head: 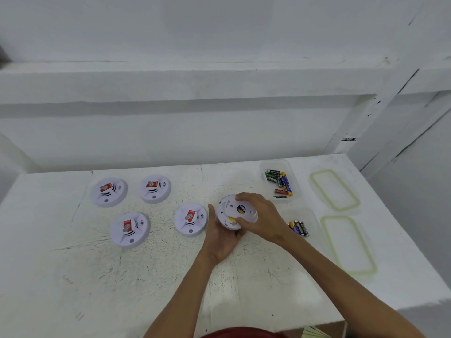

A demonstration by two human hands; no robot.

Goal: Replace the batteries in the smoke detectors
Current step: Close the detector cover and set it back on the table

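Observation:
I hold a white round smoke detector (pixel 231 211) underside up above the table, showing a dark round label and a yellow part. My left hand (pixel 220 237) cups it from below. My right hand (pixel 262 219) grips its right rim, fingers curled over the top edge. Several more white detectors lie face up with red stickers: one (pixel 190 219) just left of my hands, another (pixel 130 229) further left, and two at the back (pixel 108 191) (pixel 154 188).
Two clear tubs sit right of my hands: the far tub (pixel 291 174) holds several mixed batteries (pixel 279 181), the near tub (pixel 314 217) holds several batteries (pixel 299 228). Two green-rimmed lids (pixel 334 190) (pixel 349 243) lie at the right. The white table (pixel 146 276) ends close in front.

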